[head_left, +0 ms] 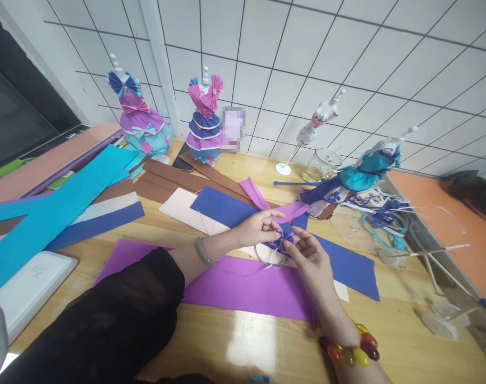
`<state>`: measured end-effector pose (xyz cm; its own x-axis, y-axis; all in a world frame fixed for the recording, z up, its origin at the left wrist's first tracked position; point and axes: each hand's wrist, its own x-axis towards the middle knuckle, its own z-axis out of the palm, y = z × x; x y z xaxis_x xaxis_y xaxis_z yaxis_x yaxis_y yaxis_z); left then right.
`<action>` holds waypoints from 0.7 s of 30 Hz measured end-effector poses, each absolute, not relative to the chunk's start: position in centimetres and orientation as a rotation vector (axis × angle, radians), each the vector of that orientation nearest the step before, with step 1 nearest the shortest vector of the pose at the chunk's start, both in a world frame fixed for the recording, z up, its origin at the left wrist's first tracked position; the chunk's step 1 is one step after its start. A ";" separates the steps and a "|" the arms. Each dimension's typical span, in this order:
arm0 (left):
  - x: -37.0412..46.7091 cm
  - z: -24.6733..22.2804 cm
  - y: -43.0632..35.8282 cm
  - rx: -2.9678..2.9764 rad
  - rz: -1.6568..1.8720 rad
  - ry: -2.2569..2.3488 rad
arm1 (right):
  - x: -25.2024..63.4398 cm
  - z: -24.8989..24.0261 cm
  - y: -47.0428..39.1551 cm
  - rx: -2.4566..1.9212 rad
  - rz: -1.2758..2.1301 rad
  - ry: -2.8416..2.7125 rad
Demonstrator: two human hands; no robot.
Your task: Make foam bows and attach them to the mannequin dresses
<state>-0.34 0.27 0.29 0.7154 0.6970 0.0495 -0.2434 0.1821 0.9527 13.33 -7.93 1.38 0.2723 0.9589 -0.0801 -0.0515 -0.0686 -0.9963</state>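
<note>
A small gathered piece of blue and purple fabric [283, 241] is held between my two hands near the middle of the table. My left hand [262, 228], with a jade-coloured bangle at the wrist, pinches its left side. The fingers of my right hand [309, 250] pinch its right side; a bracelet of coloured beads circles that wrist. A thin ring [262, 258] hangs just below the fabric. Under the hands lie a wide purple strip [246, 290], a dark blue strip [349, 266] and a cream strip [181, 209]. A pink-purple strip [254, 193] lies just behind.
Dressed miniature mannequins [141, 120] and a bare-stand one [323, 114] line the tiled wall. Turquoise cloth [63, 213] and a white box [43, 277] are at left. At right are a glass bowl [326, 160], ribbon scraps [387, 213] and wooden sticks [437, 252].
</note>
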 end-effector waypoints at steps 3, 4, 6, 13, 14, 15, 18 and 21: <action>-0.4 0.2 0.3 1.238 0.702 0.435 | 13.5 1.0 -7.9 -1.334 1.109 -0.960; -0.4 0.2 0.3 1.236 0.702 0.432 | 13.5 0.9 -7.9 -1.333 1.115 -0.970; -0.4 0.1 0.3 1.229 0.700 0.424 | 13.6 0.7 -7.9 -1.342 1.111 -0.996; -0.4 -0.1 0.4 1.242 0.710 0.421 | 13.4 0.9 -8.0 -1.358 1.090 -1.057; -0.4 -0.1 0.4 1.244 0.711 0.422 | 13.4 0.9 -8.0 -1.360 1.089 -1.058; -0.4 -0.2 0.4 1.244 0.714 0.423 | 13.3 0.9 -8.0 -1.363 1.086 -1.061; -0.4 -0.2 0.4 1.244 0.720 0.434 | 13.2 0.9 -8.1 -1.375 1.069 -1.071; -0.5 -0.2 0.4 1.245 0.716 0.453 | 13.2 0.8 -8.1 -1.381 1.065 -1.080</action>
<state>-0.46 0.42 -0.18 0.7040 0.7069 0.0681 -0.2422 0.1489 0.9587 13.21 -8.13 0.82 0.2005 0.9787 -0.0439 0.0577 -0.0565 -0.9967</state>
